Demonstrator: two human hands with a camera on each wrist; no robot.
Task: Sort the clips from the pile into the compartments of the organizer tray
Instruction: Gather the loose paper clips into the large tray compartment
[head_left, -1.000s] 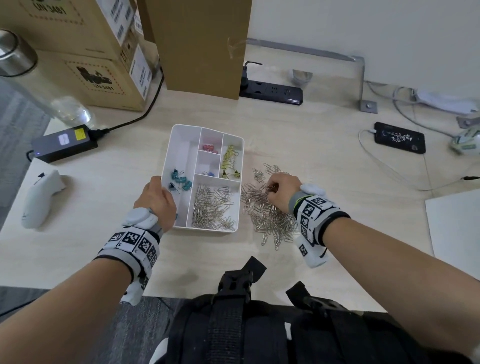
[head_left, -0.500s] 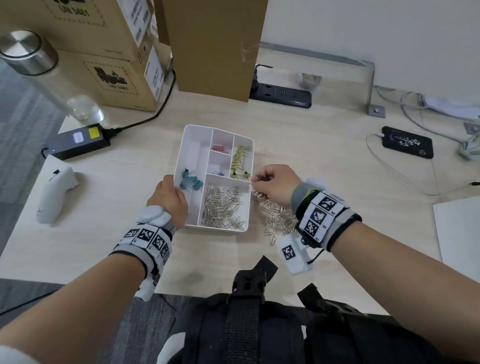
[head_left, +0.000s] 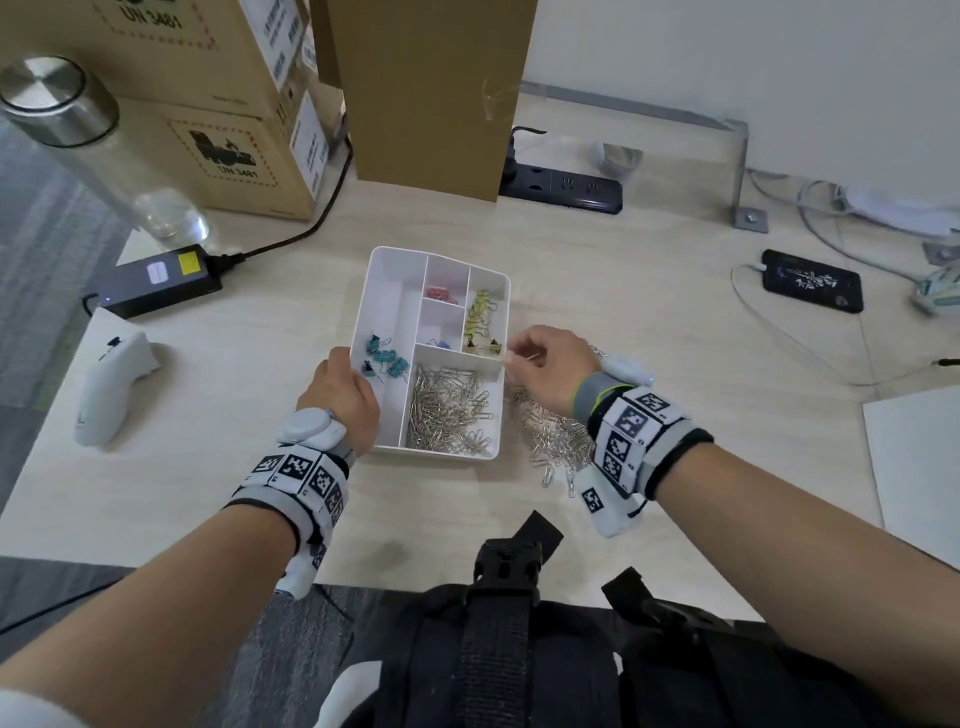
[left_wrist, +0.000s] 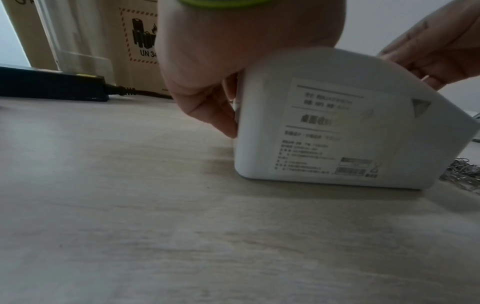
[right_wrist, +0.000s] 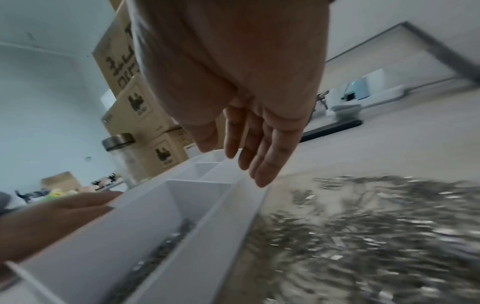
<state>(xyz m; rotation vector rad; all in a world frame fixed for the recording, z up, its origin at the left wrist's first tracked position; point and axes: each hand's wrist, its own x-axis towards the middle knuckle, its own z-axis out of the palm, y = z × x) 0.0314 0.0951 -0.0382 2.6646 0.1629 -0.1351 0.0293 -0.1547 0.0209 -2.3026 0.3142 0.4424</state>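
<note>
The white organizer tray (head_left: 375, 291) (left_wrist: 324, 123) (right_wrist: 155, 236) sits mid-table. Its front right compartment holds many silver paper clips (head_left: 449, 410). Teal binder clips (head_left: 387, 361) lie in the long left slot, pink clips (head_left: 441, 293) and yellow-green clips (head_left: 480, 317) in the rear cells. My left hand (head_left: 340, 387) (left_wrist: 207, 86) grips the tray's left wall, thumb over the rim. My right hand (head_left: 540, 364) (right_wrist: 246, 139) hovers over the tray's right rim with its fingers straight. A thin silver clip (head_left: 533, 356) shows by them. The loose pile (head_left: 556, 436) (right_wrist: 363, 226) lies right of the tray.
Cardboard boxes (head_left: 208, 104) and a glass bottle (head_left: 78, 130) stand at the back left. A black power adapter (head_left: 161, 278) and a white controller (head_left: 111, 384) lie left. Power strip (head_left: 563, 187), phone (head_left: 810, 280) and cables lie at the back right, a white sheet (head_left: 919, 467) at the right edge.
My right hand rose from the pile with pinched clips to the tray's right rim, and its fingers have now straightened. My left hand kept its hold on the tray.
</note>
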